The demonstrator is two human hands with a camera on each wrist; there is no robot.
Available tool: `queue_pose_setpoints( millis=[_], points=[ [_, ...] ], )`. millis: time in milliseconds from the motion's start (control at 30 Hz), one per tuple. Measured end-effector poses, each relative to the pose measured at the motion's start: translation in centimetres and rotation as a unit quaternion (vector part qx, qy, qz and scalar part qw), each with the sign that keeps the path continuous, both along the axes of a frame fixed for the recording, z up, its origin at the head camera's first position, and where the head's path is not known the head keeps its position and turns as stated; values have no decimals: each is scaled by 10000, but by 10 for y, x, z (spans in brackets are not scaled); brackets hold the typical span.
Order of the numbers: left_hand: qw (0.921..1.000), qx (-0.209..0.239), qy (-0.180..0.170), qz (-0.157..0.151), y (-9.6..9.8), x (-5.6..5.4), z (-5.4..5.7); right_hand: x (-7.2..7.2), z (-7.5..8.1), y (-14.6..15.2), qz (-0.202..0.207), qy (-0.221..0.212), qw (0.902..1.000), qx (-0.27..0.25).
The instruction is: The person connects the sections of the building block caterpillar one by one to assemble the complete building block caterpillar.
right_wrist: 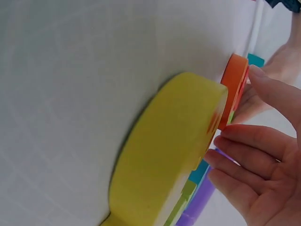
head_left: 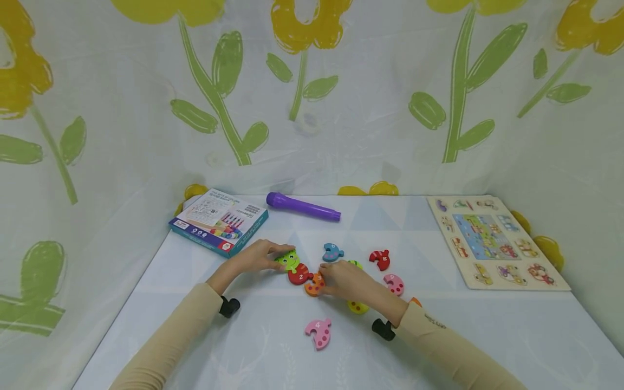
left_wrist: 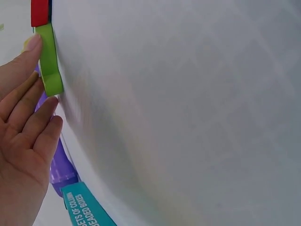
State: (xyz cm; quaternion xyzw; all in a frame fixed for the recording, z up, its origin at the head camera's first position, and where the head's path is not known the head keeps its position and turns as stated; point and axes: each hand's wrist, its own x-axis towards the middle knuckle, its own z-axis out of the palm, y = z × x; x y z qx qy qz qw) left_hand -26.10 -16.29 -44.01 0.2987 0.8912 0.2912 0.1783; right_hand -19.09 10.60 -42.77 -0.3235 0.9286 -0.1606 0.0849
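Note:
My left hand (head_left: 259, 255) pinches a green caterpillar-head puzzle piece (head_left: 290, 261) with a smiling face, its thumb on one edge and fingertips by the other. Joined to that head is a red puzzle piece (head_left: 298, 274) marked 2. Beside the red one, an orange spotted puzzle piece (head_left: 314, 285) sits between the thumb and forefinger of my right hand (head_left: 350, 280), which partly covers it. In the right wrist view, a yellow puzzle piece (right_wrist: 164, 136) lies close under the right fingers. A pink puzzle piece (head_left: 319, 332) marked 4 lies nearer to me, apart from the others.
Loose around the right hand are a blue piece (head_left: 332, 252), a red piece (head_left: 380, 259) marked 8 and another pink piece (head_left: 394, 284). Farther back lie a boxed toy (head_left: 219, 221), a purple microphone-shaped stick (head_left: 303, 207) and, at right, a wooden picture board (head_left: 497, 244).

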Motion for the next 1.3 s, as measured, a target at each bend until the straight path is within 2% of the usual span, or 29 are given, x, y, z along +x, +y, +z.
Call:
queue_pose_setpoints(
  millis=[333, 500, 633, 800, 1033, 1300],
  points=[
    [9999, 83, 13, -108, -4, 1, 0, -6, -2, 1, 151, -73, 9994, -295],
    [9999, 108, 3, 21, -5, 7, 2, -7, -2, 2, 59, -170, 9991, -375],
    [9997, 167, -121, 139, -3, 12, 4, -7, -3, 0, 86, -196, 9991, -364],
    [9997, 108, -114, 178, 1, 13, 2, -6, -5, -5, 134, -105, 9994, -306],
    [9998, 23, -176, 105, 7, 13, 1, -1, 0, -10, -114, -438, 9989, -70],
    [9999, 7, -102, 95, 9, 14, 1, -3, -3, -9, 11, -190, 9998, -53]
  ],
)
